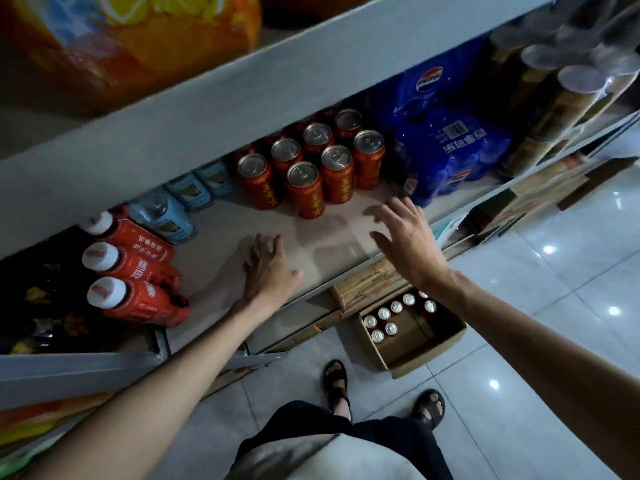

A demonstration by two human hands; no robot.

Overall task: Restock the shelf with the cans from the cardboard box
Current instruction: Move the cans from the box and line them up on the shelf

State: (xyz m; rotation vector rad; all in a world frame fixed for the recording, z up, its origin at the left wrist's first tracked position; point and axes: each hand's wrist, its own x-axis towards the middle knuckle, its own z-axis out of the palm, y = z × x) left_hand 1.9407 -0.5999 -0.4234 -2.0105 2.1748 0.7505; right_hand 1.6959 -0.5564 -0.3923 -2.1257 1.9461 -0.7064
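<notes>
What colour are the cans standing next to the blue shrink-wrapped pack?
The cans are red with yellow lettering and silver tops, shown best in the head view.

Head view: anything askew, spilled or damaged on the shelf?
Nothing stands out. The red cans stand upright in rows, no spill shows on the shelf, and the cardboard box on the floor looks intact. The red bottles seem tilted, possibly lens distortion.

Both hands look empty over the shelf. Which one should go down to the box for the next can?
Probably right. The right hand is open over the shelf, almost directly above the cardboard box and its cans; the left hand, also open, is farther left.
</notes>
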